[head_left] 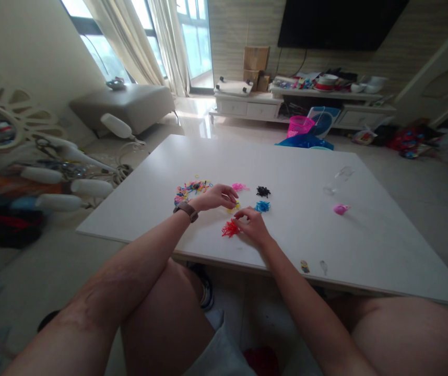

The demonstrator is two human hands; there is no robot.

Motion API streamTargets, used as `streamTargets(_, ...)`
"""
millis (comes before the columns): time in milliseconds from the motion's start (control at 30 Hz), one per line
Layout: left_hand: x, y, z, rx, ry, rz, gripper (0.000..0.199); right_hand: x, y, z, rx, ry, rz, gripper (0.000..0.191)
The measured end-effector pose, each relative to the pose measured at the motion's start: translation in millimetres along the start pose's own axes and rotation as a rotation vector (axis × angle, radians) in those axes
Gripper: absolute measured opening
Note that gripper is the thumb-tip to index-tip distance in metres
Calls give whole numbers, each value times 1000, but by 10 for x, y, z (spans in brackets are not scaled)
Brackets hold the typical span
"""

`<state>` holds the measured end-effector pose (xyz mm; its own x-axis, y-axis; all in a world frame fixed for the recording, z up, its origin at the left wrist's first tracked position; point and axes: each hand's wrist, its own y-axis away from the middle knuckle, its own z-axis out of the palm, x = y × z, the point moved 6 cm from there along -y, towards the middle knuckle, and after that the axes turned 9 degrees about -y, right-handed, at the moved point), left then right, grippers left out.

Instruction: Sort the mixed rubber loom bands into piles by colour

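Small coloured rubber bands lie in piles on the white table (306, 230). My left hand (218, 196), a dark watch on its wrist, hovers by the yellow rubber bands (232, 210) and partly covers them. Its bent fingers stand a little apart from the thumb. Just right of it, my right hand (252, 223) is beside the red rubber bands (230, 228), thumb and forefinger drawn together; anything between them is too small to make out. Near the hands are pink (239, 187), black (263, 191) and blue rubber bands (262, 206). A mixed heap of rubber bands (188, 192) spreads beyond my left wrist.
Toward the table's right lie a clear plastic bottle (338, 181) and a pink object (341, 209). A small yellow figure charm (304, 266) and a clear piece (323, 267) are near the front edge. A lamp with white shades (73, 187) stands left of the table.
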<state>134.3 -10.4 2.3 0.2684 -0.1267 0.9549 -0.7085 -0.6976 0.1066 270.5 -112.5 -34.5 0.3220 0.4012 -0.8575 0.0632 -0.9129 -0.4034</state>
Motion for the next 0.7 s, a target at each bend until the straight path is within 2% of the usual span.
streamTargets(200,17,22,34,-39,-27,-5,43,34,8,-146,246,-34,63,17)
streamTargets(433,57,28,110,-85,-64,28,41,-39,3,-100,174,-53,25,18)
streamTargets(700,110,42,150,-85,-83,15,39,-18,5,-95,187,-81,5,13)
